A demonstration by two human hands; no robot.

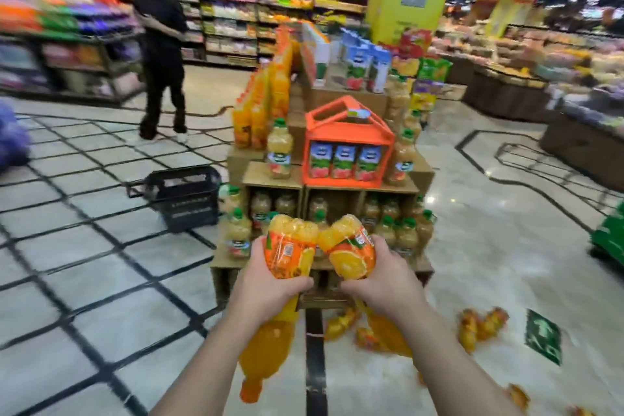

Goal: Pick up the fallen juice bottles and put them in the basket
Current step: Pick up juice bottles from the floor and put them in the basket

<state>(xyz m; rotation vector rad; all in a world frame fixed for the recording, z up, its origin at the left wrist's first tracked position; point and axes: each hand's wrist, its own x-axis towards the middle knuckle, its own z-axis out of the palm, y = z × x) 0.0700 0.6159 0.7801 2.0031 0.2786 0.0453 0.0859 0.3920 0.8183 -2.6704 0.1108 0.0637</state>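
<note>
Left hand (266, 287): fingers wrapped round a bottle (287, 253), base up and cap hanging down, likely seized where it lay.
Right hand (385, 284): fingers clasping a second bottle (351, 253), upended the same way; the two bases nearly touch.
Basket (184, 196): on the floor, ahead and left of both hands, open side up, so the load looks bound there.
Fallen bottles (479, 324): on the floor, below and right of the right hand, awaiting pickup.
Display (337, 186): straight ahead, beyond the fingers.

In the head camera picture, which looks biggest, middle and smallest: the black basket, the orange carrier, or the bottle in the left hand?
1. Orange carrier
2. Black basket
The bottle looks longest, but it is nearest the camera, so I cannot rank it.
</note>
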